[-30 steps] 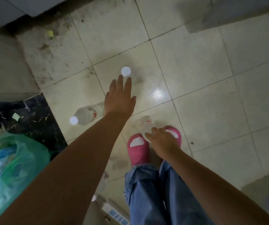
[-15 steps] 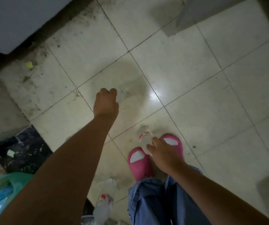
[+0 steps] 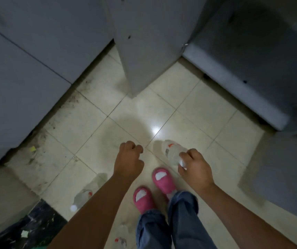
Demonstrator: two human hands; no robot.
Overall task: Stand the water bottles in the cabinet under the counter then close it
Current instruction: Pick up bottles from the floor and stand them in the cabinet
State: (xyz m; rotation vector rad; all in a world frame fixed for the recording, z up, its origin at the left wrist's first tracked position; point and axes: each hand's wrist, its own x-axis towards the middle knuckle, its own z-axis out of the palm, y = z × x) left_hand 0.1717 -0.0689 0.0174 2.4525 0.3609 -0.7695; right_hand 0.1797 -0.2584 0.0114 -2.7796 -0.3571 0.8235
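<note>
My right hand [image 3: 195, 169] is shut on a clear water bottle [image 3: 172, 153] with a red label, held tilted above the floor tiles. My left hand [image 3: 128, 159] is a closed fist over the floor. The bottle it closed on a moment ago is hidden under it. A third bottle [image 3: 85, 196] lies on the floor left of my left forearm, white cap toward me. Another bottle [image 3: 121, 237] lies near the bottom edge. Ahead stands the grey cabinet's open door [image 3: 144, 51], with the dark cabinet opening [image 3: 255, 47] to its right.
My feet in pink slippers [image 3: 163, 179] stand on pale tiles. Grey cabinet fronts [image 3: 27, 60] run along the left with a grimy floor edge and a yellow scrap [image 3: 32, 149]. A black marble sill [image 3: 36, 227] is at bottom left. Another grey panel [image 3: 287, 177] is at right.
My left hand closed over the standing bottle's cap, then drew back toward me. The view swung up, so the cabinet and its open door now show. My right hand kept hold of its bottle.
</note>
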